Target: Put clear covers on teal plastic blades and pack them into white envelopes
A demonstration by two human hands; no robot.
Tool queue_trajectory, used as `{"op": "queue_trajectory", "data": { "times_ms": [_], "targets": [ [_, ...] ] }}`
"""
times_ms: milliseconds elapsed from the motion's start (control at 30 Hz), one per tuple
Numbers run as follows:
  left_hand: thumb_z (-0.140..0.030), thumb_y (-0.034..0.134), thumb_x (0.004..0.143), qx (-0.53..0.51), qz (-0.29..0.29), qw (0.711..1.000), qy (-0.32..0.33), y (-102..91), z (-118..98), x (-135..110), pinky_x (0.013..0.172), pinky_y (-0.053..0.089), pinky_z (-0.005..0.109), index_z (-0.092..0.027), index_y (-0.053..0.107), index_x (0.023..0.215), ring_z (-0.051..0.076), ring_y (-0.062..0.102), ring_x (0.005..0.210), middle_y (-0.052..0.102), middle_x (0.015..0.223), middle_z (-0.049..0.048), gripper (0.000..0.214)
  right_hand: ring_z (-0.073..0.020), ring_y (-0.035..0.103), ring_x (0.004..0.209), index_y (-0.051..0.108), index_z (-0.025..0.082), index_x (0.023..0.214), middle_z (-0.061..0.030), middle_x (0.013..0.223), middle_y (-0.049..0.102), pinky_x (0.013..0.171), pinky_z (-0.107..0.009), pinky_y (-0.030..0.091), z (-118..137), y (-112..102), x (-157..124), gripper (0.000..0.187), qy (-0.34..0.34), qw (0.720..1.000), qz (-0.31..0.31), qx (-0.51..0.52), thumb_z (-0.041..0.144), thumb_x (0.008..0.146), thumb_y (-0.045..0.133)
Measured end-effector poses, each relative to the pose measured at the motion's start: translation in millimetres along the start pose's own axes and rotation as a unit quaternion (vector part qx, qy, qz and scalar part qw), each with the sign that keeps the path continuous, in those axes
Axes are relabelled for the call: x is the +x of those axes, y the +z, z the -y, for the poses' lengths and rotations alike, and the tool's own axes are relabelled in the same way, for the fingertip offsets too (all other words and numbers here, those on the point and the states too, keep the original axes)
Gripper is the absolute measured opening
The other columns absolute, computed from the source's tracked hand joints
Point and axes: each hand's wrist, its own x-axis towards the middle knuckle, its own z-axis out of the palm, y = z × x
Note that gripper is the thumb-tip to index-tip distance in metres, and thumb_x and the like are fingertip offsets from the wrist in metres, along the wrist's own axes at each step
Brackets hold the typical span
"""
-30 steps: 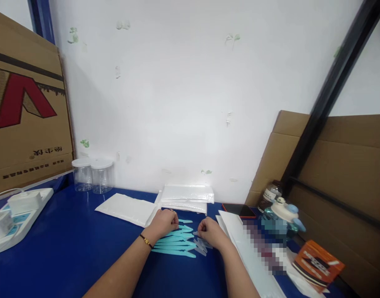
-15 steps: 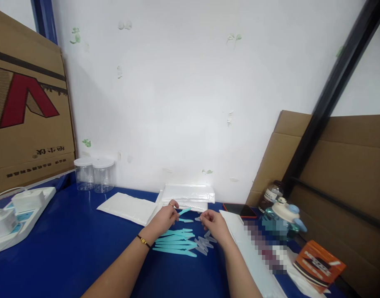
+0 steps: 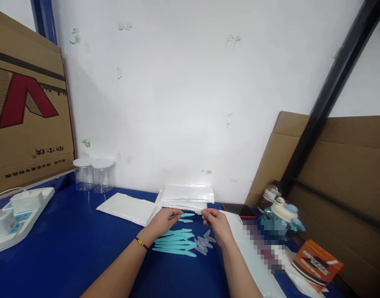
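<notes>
And it's the blue table [image 3: 68, 236], spread wide beneath both sets of fingers! A stack of white packets [image 3: 188, 193] lies just beyond the fingertips, with another white packet [image 3: 126, 208] out to the left of the left fingers. Left hand [image 3: 165, 220]: thumb and fingers pinched on a turquoise stick [image 3: 187, 215], its free end towards the right fingers! Right hand [image 3: 218, 223]: fingertips closed together, but whether they grip something small, I cannot tell. Nearer than the left fingers, more turquoise sticks [image 3: 174, 244] in a row; nearer than the right fingertips, small clear pieces [image 3: 204, 241], loosely heaped!
</notes>
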Motion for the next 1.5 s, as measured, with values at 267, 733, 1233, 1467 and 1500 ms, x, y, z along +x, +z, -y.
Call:
{"op": "queue_trajectory", "data": {
  "times_ms": [267,733,1233,1467,1500],
  "targets": [
    [-0.044,0.044,0.083,-0.038,0.015,0.999,-0.023,1.2,-0.1,0.1,0.067,0.043,0.023,-0.019,0.063,0.103,0.015,0.056,0.073,0.065,0.082,0.0010,0.037,-0.0124,0.053,0.052,0.069,0.014,0.077,-0.0023,0.063,0.063,0.055,-0.024,0.041,-0.1,0.5,-0.1,0.037,-0.019,1.000,0.004,-0.021,0.047,0.062,0.071],
    [-0.030,0.051,0.080,0.152,0.005,0.988,-0.016,3.2,1.4,0.6,0.073,0.038,0.025,-0.024,0.065,0.094,0.017,0.058,0.080,0.067,0.084,0.0009,0.021,-0.0188,0.059,0.063,0.071,0.018,0.078,-0.0046,0.071,0.068,0.062,-0.028,0.044,0.4,-11.7,2.3,0.020,-0.079,0.949,0.000,-0.305,0.032,0.070,0.059],
    [-0.030,0.059,0.068,0.182,0.075,0.980,-0.041,-1.5,-2.7,-3.1,0.061,0.037,0.022,-0.023,0.070,0.074,0.016,0.060,0.070,0.069,0.074,-0.0001,0.015,-0.0142,0.054,0.059,0.063,0.018,0.061,-0.0013,0.061,0.061,0.053,-0.022,0.035,-18.2,-34.3,3.2,0.013,-0.048,0.871,0.099,-0.480,0.006,0.059,0.058],
    [-0.023,0.059,0.064,0.205,0.073,0.974,-0.071,0.2,-12.7,-0.7,0.059,0.037,0.024,-0.023,0.070,0.067,0.018,0.061,0.069,0.071,0.073,0.0011,0.012,-0.0144,0.054,0.062,0.059,0.019,0.063,-0.0005,0.064,0.060,0.055,-0.022,0.036,-13.3,-26.5,1.3,0.011,-0.059,0.885,0.087,-0.453,0.008,0.063,0.056],
    [-0.024,0.060,0.064,0.206,0.073,0.973,-0.075,0.9,-13.9,-0.5,0.059,0.037,0.024,-0.024,0.070,0.066,0.018,0.061,0.068,0.071,0.072,0.0012,0.010,-0.0140,0.054,0.061,0.058,0.019,0.065,0.0001,0.063,0.060,0.054,-0.022,0.036,-11.5,-24.7,0.6,0.010,-0.059,0.896,0.089,-0.432,0.009,0.064,0.056]
  ]
}}
